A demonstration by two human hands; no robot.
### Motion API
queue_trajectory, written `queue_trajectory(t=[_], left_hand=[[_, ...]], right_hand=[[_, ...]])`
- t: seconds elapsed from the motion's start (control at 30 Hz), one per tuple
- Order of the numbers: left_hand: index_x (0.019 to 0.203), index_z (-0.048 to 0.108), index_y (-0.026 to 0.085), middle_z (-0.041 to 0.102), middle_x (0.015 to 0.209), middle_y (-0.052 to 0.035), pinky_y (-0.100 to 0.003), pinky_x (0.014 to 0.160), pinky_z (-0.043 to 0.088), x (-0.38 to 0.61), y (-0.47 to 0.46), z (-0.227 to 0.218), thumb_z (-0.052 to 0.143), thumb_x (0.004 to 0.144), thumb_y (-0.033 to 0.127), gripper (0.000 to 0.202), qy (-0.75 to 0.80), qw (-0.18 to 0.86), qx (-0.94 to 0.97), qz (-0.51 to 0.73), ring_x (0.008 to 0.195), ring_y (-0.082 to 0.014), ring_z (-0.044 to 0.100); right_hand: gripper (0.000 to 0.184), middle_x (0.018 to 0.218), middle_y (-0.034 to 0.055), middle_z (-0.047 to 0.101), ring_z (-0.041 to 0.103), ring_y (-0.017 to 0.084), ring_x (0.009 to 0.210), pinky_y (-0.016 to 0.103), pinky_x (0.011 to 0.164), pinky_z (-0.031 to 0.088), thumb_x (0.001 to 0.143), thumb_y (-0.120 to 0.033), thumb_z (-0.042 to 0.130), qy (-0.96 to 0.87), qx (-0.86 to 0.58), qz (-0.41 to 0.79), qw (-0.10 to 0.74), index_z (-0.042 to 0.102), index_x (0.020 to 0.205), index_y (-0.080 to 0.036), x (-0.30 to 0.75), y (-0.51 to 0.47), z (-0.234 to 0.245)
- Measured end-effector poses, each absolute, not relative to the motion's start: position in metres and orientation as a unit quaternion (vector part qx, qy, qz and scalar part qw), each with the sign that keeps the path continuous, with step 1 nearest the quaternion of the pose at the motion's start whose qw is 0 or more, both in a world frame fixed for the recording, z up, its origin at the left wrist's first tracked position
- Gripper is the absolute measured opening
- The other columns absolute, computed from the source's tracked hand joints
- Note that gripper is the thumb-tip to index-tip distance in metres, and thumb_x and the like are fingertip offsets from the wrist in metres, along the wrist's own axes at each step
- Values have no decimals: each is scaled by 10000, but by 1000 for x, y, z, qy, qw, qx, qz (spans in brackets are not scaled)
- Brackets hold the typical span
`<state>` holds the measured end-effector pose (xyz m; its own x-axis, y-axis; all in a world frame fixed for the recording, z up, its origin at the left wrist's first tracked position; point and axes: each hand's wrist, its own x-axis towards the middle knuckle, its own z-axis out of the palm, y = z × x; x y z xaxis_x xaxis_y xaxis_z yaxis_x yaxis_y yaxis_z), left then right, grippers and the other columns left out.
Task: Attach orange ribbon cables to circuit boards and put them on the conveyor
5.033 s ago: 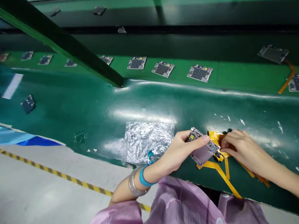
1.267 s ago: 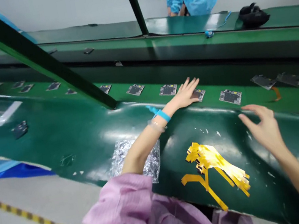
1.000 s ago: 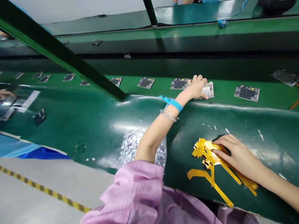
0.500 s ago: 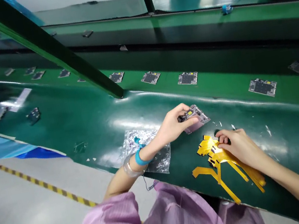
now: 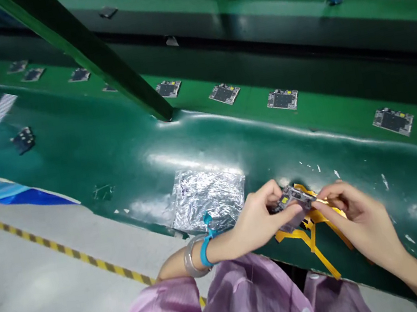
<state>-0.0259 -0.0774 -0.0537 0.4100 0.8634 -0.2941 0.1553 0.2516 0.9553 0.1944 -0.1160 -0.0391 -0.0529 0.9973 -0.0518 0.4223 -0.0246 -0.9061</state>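
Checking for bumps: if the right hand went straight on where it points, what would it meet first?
The circuit board in the left hand; the right hand seems to reach its edge, though contact is unclear.

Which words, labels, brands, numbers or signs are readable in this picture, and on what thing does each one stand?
No text can be read.
Board in the left hand, other boards: any print is too small.
Silver bag: glare; nothing readable.
Mat: pale marks; cannot tell if letters.
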Motion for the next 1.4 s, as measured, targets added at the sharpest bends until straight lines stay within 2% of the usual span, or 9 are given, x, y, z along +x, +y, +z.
queue_trajectory(t=[0.1,0.23,0.4,0.8,1.0,1.1,1.2,1.3,1.4], left_hand=[[745,343,216,421,582,95,-213,500,269,-24,-92,-52,712,863,388,425,476,627,551,278,525,-68,354],[754,362,215,458,587,88,-212,487,279,-25,-100,-51,701,879,387,400,485,603,572,272,528,-74,391],[736,374,217,401,610,87,-228,492,277,-24,-102,-49,699,882,379,391,490,547,619,279,532,-80,327],[760,365,216,476,659,63,-231,506,289,-20,-104,-45,666,922,363,372,462,534,640,303,564,-85,348],[771,365,214,462,673,63,-240,527,296,-17,-106,-46,655,932,339,353,449,534,647,307,573,-84,345],[765,356,216,423,654,73,-241,534,294,-16,-100,-47,684,904,372,389,470,574,611,275,574,-86,343],[820,386,220,480,711,64,-230,579,362,-15,-86,-48,724,862,401,386,448,697,501,249,622,-91,426],[948,490,199,589,848,17,-251,683,455,-14,-70,-46,756,830,394,351,390,800,400,219,720,-106,541],[907,589,168,584,794,18,-248,667,451,-14,-61,-43,777,819,385,301,397,795,419,188,698,-105,533]], right_hand=[[57,803,-15,616,523,134,636,269,596,403,955,-238,664,-644,-582,373,328,684,908,-263,189,-117,-38],[74,789,-17,623,524,130,613,264,572,409,947,-198,660,-657,-575,365,322,695,921,-258,188,-116,-39],[77,838,14,658,606,156,676,276,605,468,953,-195,645,-665,-570,356,326,692,942,-255,187,-119,-37],[190,872,15,648,633,156,700,275,610,505,942,-98,627,-687,-548,319,354,663,1012,-271,191,-124,-34],[211,887,26,646,616,162,706,284,616,496,942,-85,633,-717,-533,293,340,633,1059,-261,193,-126,-36],[239,881,27,642,613,160,707,285,637,500,941,-67,618,-734,-531,263,333,612,1088,-255,193,-127,-40],[301,914,30,656,630,173,739,300,677,519,933,-91,632,-747,-519,254,329,603,1166,-279,197,-130,-40],[438,828,10,598,595,169,663,296,620,524,976,-241,610,-697,-550,348,301,495,1396,-292,205,-132,-32],[472,754,-11,557,591,166,631,282,587,519,1056,-339,444,-624,-580,456,257,343,1514,-283,213,-133,-25]])
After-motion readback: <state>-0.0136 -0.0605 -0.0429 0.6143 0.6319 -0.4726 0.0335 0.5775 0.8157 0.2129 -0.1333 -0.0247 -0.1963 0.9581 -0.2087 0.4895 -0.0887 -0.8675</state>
